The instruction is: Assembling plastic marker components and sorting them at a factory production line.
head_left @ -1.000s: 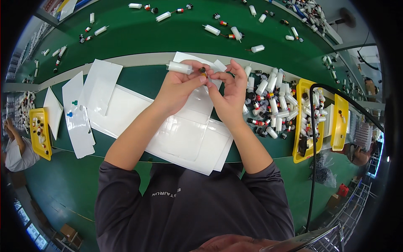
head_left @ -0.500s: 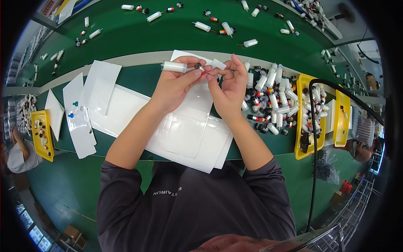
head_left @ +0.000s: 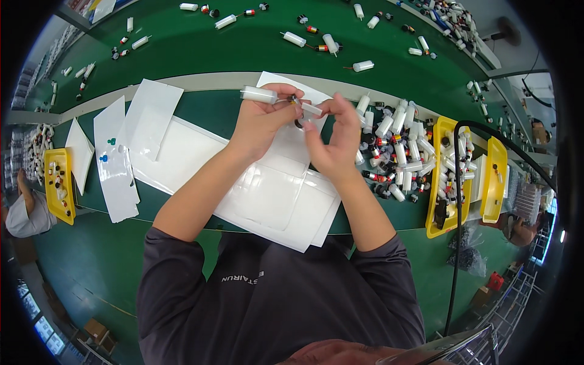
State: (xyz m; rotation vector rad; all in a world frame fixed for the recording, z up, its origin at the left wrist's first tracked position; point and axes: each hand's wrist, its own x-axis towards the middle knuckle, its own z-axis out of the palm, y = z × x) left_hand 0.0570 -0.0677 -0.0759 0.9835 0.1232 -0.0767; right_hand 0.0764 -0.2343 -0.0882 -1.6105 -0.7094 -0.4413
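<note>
My left hand (head_left: 263, 121) grips a small white cylinder (head_left: 258, 94) whose end sticks out to the left of my fingers. My right hand (head_left: 333, 137) pinches a smaller white piece (head_left: 311, 109) with thin wires, held right against the cylinder's other end. Both hands hover above overlapping white plastic sheets (head_left: 267, 194) on the green table. A pile of similar white cylinders and dark small parts (head_left: 395, 146) lies just right of my right hand.
Yellow trays (head_left: 441, 176) with parts stand at the right, and another yellow tray (head_left: 58, 182) at the far left beside another person's arm (head_left: 24, 207). Loose cylinders (head_left: 304, 39) lie scattered on the far green belt. More white sheets (head_left: 115, 164) sit left.
Both hands have shifted slightly with the parts still held together; my right fingers have changed their grip on the small wired piece.
</note>
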